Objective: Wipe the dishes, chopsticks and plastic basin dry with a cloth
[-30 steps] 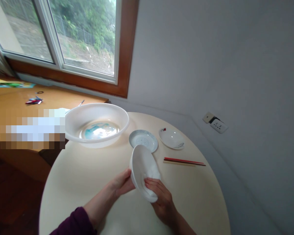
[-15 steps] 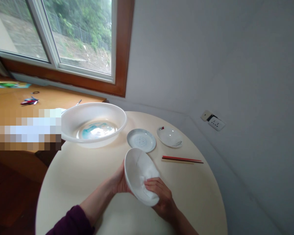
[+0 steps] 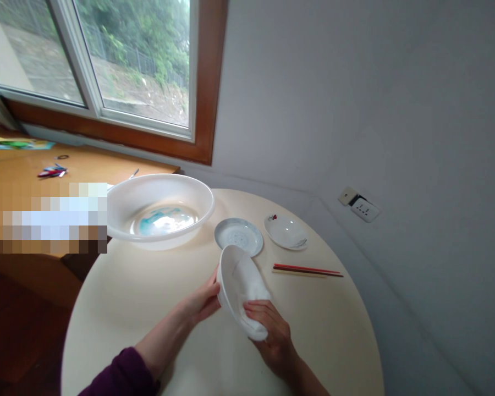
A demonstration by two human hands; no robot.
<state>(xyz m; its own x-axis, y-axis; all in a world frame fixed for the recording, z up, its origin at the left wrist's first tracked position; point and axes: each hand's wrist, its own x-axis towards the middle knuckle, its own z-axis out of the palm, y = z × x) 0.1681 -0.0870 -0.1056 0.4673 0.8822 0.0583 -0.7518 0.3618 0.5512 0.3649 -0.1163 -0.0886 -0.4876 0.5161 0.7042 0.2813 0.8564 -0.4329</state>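
Note:
Tilted on its side above the table is a white bowl, its open inside turned to the right. My left hand grips the bowl from the left, thumb near the rim and the other fingers partly hidden behind it. My right hand presses a white cloth, perhaps a paper towel, against the inside and over the lower right rim. Its fingers lie inside the bowl, and its thumb is hidden beneath. Just beyond the bowl is a small grey-white plate with a faint pattern.
A large translucent basin holding shiny bluish contents stands at the back left of the round table. A white dish with a red motif and several chopsticks lie at right. A wooden desk adjoins behind, under the window.
The bowl has shifted slightly right and up and turned more edge-on. My left hand has moved along its side, and my right hand stays on the cloth.

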